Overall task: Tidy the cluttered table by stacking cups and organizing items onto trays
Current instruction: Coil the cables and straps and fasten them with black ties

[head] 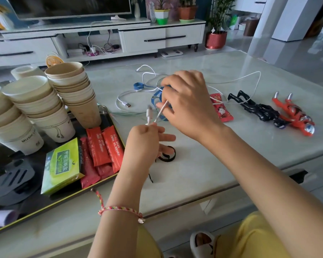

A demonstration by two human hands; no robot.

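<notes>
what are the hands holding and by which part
Both hold the white cable: left hand pinches it just below the plug, right hand farther along.

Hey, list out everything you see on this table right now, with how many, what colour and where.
table: one, pale marble, foreground
tray: one, black with gold rim, table left
cup stacks: about four, cream and white, on tray
red sachets: several, red, tray's right end
green packet: one, green, on tray
white cables: at least two, white, table centre
blue strap: one, blue, among cables
black band: one, black, by left hand
red packet: one, red, right of hands
toy figures: two, black and red, table right
left hand: pinches a cable end
right hand: grips same cable
</notes>
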